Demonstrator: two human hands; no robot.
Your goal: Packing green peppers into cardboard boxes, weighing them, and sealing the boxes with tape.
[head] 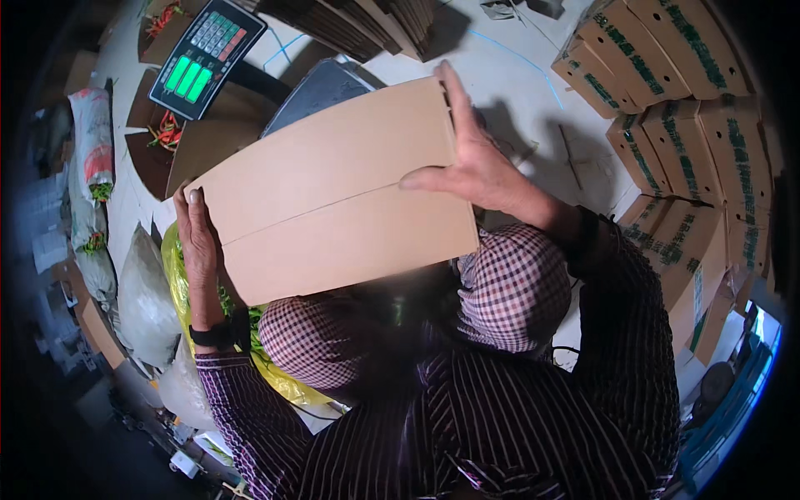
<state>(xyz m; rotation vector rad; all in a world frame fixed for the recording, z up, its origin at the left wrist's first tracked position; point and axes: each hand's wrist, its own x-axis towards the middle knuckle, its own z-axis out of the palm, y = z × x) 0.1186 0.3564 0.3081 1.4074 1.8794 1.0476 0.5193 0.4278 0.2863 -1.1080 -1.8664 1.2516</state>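
Observation:
A plain brown cardboard box (337,187) is held up at a tilt in front of my knees. The face turned toward me is shut, with a straight seam running along its middle. My left hand (199,240) grips the box's left end, its fingertips at the upper left corner. At the right end, my right hand (469,153) has its thumb on the face near the seam and its fingers along the edge. Behind the box, the dark platform (322,94) of a weighing scale is partly covered. The scale's display and keypad panel (208,57) is lit green.
Open cartons with red chili peppers (167,132) stand at the upper left. A yellow plastic bag (175,262) of green peppers lies by my left leg, near filled sacks (147,294). Flattened cardboard (356,25) stands behind. Printed cartons (681,150) are stacked at the right.

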